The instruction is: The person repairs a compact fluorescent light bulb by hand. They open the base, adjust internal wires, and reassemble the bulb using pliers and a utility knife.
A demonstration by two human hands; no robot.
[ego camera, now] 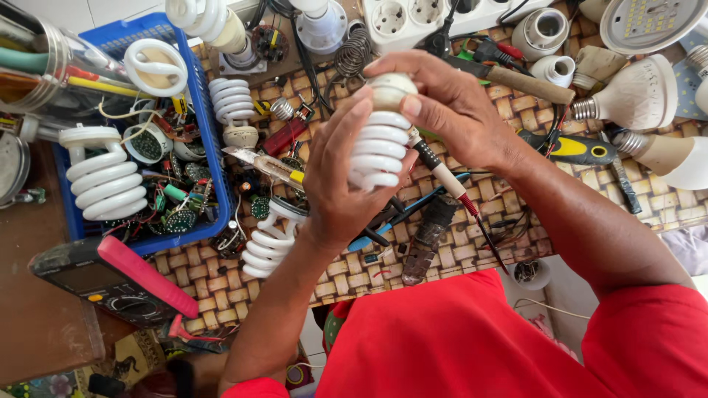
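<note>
Both hands hold one white spiral lamp (pixel 378 151) above the woven mat. My left hand (pixel 335 184) wraps the coiled glass from the left. My right hand (pixel 446 103) grips the lamp's pale base at its top end, fingers curled over it. A red-tipped test probe (pixel 450 184) lies slanted just under the lamp. Another spiral lamp (pixel 267 236) rests on the mat below my left wrist.
A blue basket (pixel 214 158) at left holds spiral lamps and circuit boards. A multimeter with a pink edge (pixel 114 276) lies at lower left. A white power strip (pixel 413 18), bulb housings (pixel 638 96) and yellow-handled pliers (pixel 579 149) crowd the woven mat (pixel 221 273).
</note>
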